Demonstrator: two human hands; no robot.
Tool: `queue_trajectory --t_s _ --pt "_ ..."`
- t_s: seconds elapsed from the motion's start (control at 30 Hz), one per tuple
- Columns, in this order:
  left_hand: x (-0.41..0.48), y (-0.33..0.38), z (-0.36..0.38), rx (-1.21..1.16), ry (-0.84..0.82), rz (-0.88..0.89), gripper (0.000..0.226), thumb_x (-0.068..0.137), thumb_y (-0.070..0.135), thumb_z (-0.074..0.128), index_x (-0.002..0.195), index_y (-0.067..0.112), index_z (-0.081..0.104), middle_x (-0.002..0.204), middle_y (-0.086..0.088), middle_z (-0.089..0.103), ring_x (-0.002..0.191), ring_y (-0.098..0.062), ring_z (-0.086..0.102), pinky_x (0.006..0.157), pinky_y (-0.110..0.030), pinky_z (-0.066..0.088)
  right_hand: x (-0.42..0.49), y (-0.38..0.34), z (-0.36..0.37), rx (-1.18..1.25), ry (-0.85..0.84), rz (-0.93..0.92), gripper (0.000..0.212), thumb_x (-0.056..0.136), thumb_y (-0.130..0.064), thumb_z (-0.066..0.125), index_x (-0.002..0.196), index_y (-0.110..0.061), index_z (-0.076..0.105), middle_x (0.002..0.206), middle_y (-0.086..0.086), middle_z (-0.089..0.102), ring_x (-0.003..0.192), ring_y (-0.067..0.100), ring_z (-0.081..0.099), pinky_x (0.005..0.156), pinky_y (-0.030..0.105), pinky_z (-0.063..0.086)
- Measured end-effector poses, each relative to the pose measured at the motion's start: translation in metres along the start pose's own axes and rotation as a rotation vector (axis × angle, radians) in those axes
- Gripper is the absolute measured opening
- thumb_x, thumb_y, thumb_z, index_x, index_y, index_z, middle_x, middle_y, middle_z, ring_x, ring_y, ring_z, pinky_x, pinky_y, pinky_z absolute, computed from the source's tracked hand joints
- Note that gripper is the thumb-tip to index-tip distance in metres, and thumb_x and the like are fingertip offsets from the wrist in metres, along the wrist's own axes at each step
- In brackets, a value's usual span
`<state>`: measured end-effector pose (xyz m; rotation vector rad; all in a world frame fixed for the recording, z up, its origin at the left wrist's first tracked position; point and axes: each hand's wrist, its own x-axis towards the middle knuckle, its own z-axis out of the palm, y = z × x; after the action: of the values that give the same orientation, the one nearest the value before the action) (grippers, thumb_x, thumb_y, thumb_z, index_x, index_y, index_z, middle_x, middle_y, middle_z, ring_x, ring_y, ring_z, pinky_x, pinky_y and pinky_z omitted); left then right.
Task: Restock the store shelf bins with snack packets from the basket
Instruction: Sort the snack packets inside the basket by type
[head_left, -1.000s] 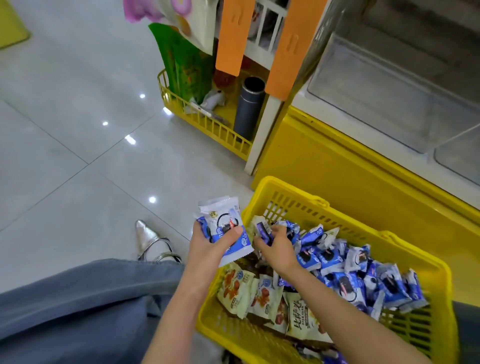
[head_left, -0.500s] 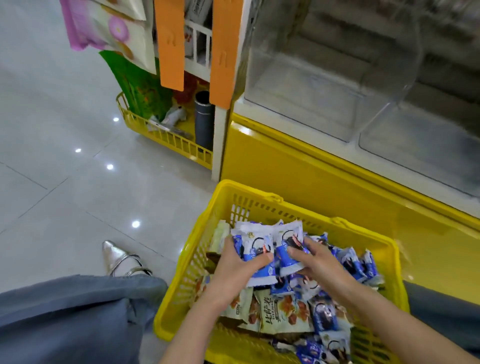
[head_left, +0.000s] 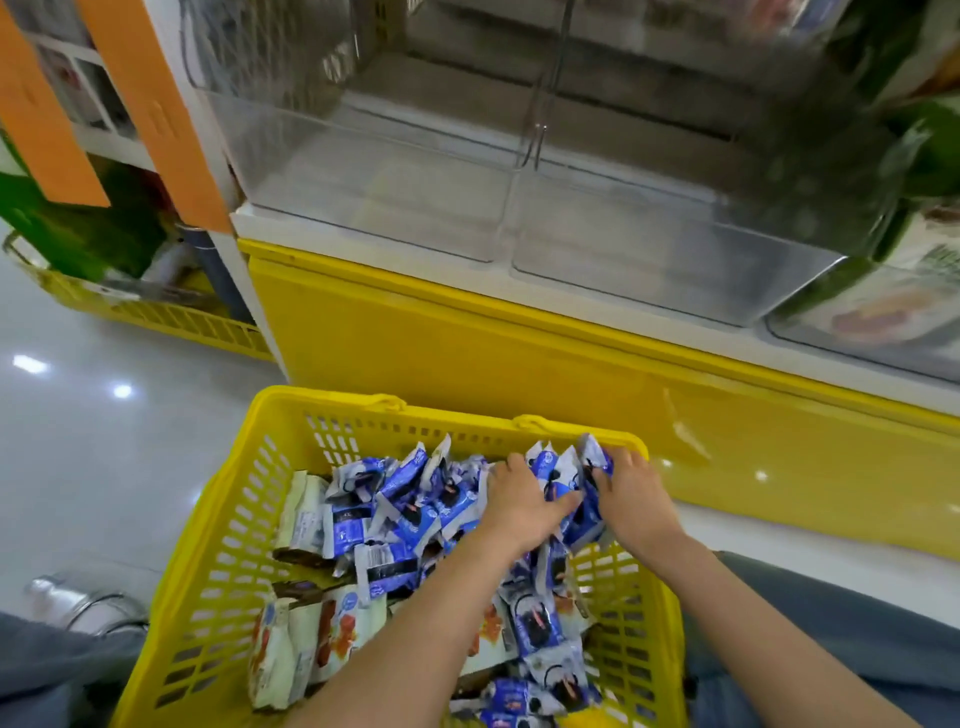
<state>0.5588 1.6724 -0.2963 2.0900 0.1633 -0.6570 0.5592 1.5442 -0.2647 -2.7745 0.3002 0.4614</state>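
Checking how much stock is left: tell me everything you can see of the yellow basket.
The yellow basket is rectangular slotted plastic, upright before the yellow shelf base. It holds many blue-and-white packets, with cream packets near left. The left hand and right hand grip blue-and-white packets at its far right corner.

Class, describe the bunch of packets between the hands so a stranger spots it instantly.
Start at the yellow basket below the clear bins. By its far rim, the left hand and right hand grip a bunch of blue packets. Only this bunch is held; loose packets lie around it.
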Motion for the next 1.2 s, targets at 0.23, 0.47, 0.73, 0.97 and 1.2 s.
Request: queue_trajectory --t_s 0.23,0.47,0.73,0.97,1.2 --pt "-0.015 0.007 -0.005 0.326 0.088 0.208 0.068 0.09 0.051 0.047 0.141 0.01 0.026 0.138 -0.009 0.032 0.129 -0.025 0.025 0.108 -0.035 0.024 -0.011 -0.009 -0.01 0.044 0.08 -0.128 0.037 0.1 -0.02 0.036 0.135 -0.007 0.04 0.135 0.013 0.043 0.124 0.028 0.038 0.101 0.032 0.029" --pt "-0.082 -0.044 -0.115 0.181 0.643 0.438 0.028 0.094 0.026 0.045 0.121 0.016 0.049 0.114 0.005 0.045 0.106 -0.004 0.036 0.091 -0.021 0.029 -0.038 -0.077 0.007 0.121 0.134 -0.543 0.032 0.1 -0.021 0.039 0.13 -0.011 0.046 0.126 0.005 0.049 0.114 0.019 0.047 0.088 0.019 0.033" --pt "-0.115 -0.183 -0.186 0.114 0.735 -0.138 0.027 0.095 0.016 0.045 0.116 0.001 0.054 0.115 -0.022 0.054 0.109 -0.039 0.048 0.093 -0.045 0.036 -0.022 -0.147 0.088 -0.06 -0.082 -0.575 0.052 0.099 -0.023 0.043 0.146 -0.012 0.023 0.148 0.004 0.03 0.134 0.019 0.034 0.111 0.026 0.024" --pt "-0.115 -0.201 -0.174 -0.032 0.655 -0.076 0.042 0.098 0.041 0.024 0.061 0.026 0.034 0.056 0.006 0.043 0.056 -0.006 0.043 0.053 -0.022 0.03 0.01 -0.151 0.105 -0.52 -0.087 -0.652 0.056 0.09 -0.006 0.055 0.142 -0.014 0.033 0.144 0.003 0.037 0.132 0.022 0.032 0.111 0.031 0.027" --pt "-0.115 -0.198 -0.173 -0.058 0.697 -0.086 0.029 0.099 0.038 0.028 0.086 0.026 0.051 0.081 0.009 0.055 0.077 -0.011 0.053 0.064 -0.027 0.035 0.006 -0.16 0.081 -0.4 0.001 -0.661 0.034 0.092 -0.044 0.051 0.116 -0.02 0.053 0.111 0.0 0.055 0.107 0.019 0.044 0.086 0.028 0.036"
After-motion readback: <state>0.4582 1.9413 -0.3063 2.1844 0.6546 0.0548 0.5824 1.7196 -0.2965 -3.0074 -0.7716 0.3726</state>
